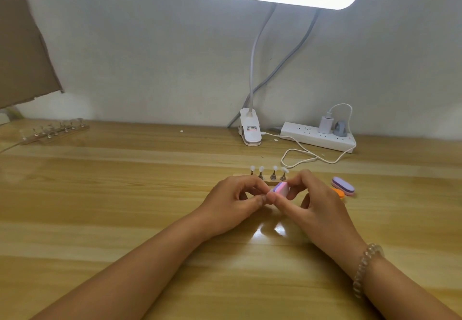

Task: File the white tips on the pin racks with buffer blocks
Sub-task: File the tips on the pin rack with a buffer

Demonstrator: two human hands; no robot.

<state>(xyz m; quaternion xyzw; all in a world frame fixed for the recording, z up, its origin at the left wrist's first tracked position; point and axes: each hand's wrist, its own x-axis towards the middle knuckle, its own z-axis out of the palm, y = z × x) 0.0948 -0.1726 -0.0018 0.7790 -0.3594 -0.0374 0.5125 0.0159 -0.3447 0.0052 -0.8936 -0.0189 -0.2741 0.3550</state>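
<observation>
A small wooden pin rack (pixel 269 182) lies on the table just beyond my hands, with several pins topped by white tips (pixel 275 168). My right hand (pixel 316 199) holds a pink and purple buffer block (pixel 280 189) between thumb and fingers, in front of the rack. My left hand (pixel 235 198) is curled beside it, its thumb and fingertips pinched together against the block's left end; whatever it pinches is too small to make out.
A purple and pink buffer block (pixel 343 185) and an orange one (pixel 338 192) lie to the right. Two more pin racks (pixel 53 132) sit at the far left. A clip lamp (pixel 250 129), power strip (pixel 317 136) and white cable (pixel 297 157) stand behind.
</observation>
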